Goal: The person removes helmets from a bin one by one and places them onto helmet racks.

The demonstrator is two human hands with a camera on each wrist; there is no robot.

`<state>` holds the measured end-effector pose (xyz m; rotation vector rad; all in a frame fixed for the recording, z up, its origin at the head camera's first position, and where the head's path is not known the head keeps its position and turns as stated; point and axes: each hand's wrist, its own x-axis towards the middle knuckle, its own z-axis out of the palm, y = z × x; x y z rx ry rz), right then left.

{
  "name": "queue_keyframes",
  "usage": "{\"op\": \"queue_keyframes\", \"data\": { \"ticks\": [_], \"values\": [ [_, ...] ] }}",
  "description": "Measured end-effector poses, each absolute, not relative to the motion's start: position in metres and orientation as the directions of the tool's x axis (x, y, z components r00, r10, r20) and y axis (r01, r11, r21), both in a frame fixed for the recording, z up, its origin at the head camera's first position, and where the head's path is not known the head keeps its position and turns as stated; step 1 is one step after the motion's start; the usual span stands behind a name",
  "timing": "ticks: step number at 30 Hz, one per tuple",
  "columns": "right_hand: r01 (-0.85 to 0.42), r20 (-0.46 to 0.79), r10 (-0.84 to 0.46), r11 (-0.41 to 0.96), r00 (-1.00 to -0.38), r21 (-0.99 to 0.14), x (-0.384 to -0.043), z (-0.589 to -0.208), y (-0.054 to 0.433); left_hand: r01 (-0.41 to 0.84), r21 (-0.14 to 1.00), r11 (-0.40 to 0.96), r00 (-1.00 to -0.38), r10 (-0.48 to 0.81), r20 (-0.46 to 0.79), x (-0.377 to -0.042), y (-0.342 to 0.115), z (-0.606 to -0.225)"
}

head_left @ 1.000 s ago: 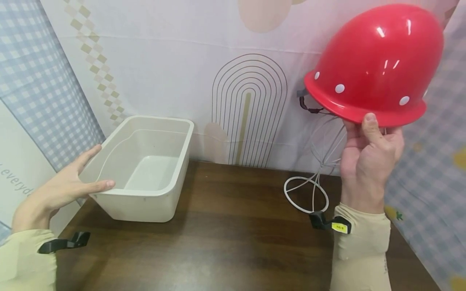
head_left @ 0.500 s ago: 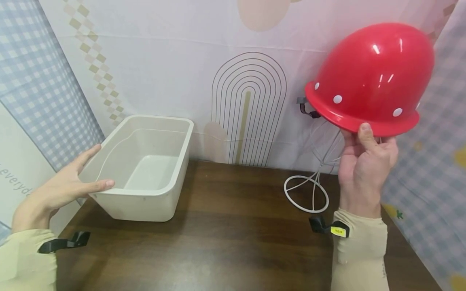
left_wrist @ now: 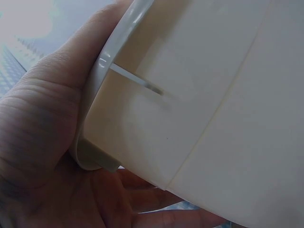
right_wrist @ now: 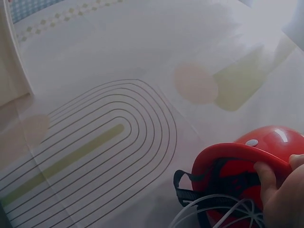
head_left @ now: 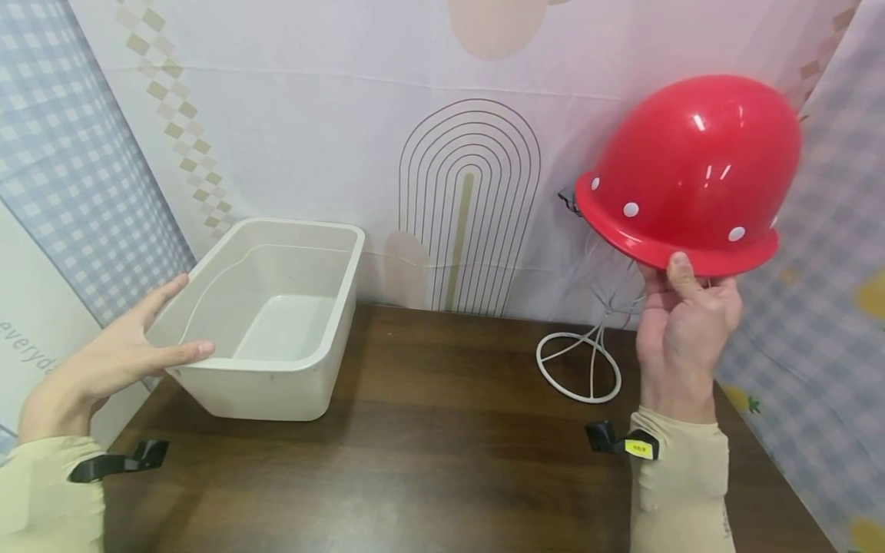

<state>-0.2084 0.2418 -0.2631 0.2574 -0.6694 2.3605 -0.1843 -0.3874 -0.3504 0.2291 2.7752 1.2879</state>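
Note:
In the head view, my right hand grips a red hard hat by its brim, thumb on top and fingers beneath. The hat is slightly tilted, close over a white wire stand, whose upper part is mostly hidden. The right wrist view shows the dark chin strap hanging by the hat's underside, with the stand's wire loops beside it. On the left, my left hand holds the near left corner of a cream plastic bin, thumb at the rim and fingers along its outer wall.
The bin stands on a dark wooden table. A patterned cloth hangs behind the table, with checked cloths at either side. A white panel with lettering stands at the far left.
My right hand has brought the hard hat down and slightly left over the wire stand. My left hand and the bin have kept their place.

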Motion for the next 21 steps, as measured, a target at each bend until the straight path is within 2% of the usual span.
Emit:
{"op": "queue_keyframes", "data": {
  "ticks": [21],
  "values": [
    [-0.613,0.308,0.532,-0.643,-0.789,-0.459,-0.207,-0.285,0.244,0.108,0.741,0.663,-0.986,0.167,-0.006,-0.187,-0.391,-0.351]
  ]
}}
